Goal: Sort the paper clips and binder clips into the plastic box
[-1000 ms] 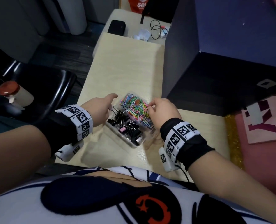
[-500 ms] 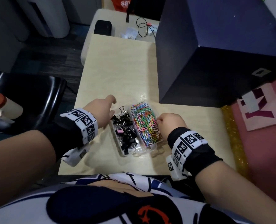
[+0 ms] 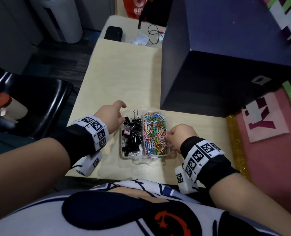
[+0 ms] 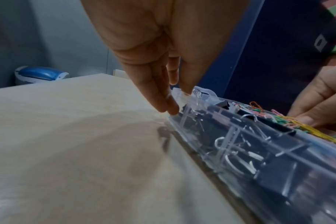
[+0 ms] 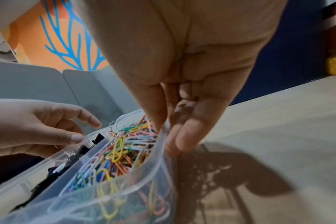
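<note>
A clear plastic box [image 3: 145, 157] stands straight on the pale table near its front edge. Its left compartment holds black binder clips [image 3: 132, 136], one of them pink. Its right compartment is heaped with coloured paper clips [image 3: 155, 133]. My left hand [image 3: 114, 114] pinches the box's left rim [image 4: 184, 97] near the far corner, thumb on top and fingers against the outer wall. My right hand [image 3: 172, 136] pinches the right wall [image 5: 160, 145], thumb inside over the paper clips [image 5: 117, 148] and fingers outside.
A large dark blue box [image 3: 218, 68] stands just behind and right of the plastic box. A black chair [image 3: 39, 103] and a red-lidded cup [image 3: 3, 104] are to the left. A black pouch [image 3: 113, 33] and cables [image 3: 154, 34] lie at the far end.
The plastic box has turned from a diagonal to square with the table edge and come a little closer to me. Both hands stayed on its sides.
</note>
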